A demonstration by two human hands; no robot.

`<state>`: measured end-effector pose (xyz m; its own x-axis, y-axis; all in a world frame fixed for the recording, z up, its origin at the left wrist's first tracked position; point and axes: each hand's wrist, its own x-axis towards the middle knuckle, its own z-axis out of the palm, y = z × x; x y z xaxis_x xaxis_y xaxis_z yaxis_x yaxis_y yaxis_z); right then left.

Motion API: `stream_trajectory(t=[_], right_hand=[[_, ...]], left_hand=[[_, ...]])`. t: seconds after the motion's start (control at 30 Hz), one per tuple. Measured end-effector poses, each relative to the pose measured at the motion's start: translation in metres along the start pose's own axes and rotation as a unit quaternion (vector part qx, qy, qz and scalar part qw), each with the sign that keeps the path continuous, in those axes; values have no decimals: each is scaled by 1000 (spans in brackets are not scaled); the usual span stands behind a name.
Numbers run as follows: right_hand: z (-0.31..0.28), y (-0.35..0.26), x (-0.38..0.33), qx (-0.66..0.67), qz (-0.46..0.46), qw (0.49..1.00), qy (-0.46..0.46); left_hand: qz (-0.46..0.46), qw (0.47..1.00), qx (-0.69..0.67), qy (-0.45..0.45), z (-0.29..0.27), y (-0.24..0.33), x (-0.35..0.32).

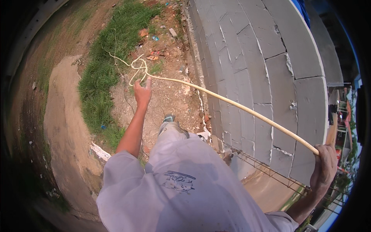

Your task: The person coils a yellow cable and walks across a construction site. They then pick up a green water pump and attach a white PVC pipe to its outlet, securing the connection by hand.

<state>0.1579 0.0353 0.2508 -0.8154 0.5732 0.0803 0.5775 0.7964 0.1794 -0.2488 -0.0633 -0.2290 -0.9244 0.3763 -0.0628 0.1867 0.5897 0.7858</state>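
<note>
Cord (232, 102) slants upper-L to lower-R betw. L hand (143, 94) & R hand (325, 166), both gripping it.

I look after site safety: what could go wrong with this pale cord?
The pale cord is looped beyond the left hand, so it might knot if pulled. Its far stretch runs to the grass, where it could snag. It crosses in front of the grey block wall; rough mortar might scrape it.

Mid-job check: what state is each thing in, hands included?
Left hand: at the cord, grip unclear.
Right hand: closed on the cord.
Cream cord: nearly straight between the hands, loosely looped beyond the left.
Grey block wall: pale filler protruding from several joints.
Grass: green, uncut.
</note>
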Motion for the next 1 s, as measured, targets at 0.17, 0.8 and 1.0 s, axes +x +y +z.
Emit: stream_trajectory(t=[0.17,0.8,1.0], right_hand=[[-53,76,-75,-219,5,971,101],[-4,133,-166,-188,242,949,77],[78,53,-95,-30,299,952,65]], left_hand=[[-184,972,-144,-34,32,-10,83],[-436,565,-626,-315,200,26,-3],[-289,575,-670,-369,126,97,-34]])
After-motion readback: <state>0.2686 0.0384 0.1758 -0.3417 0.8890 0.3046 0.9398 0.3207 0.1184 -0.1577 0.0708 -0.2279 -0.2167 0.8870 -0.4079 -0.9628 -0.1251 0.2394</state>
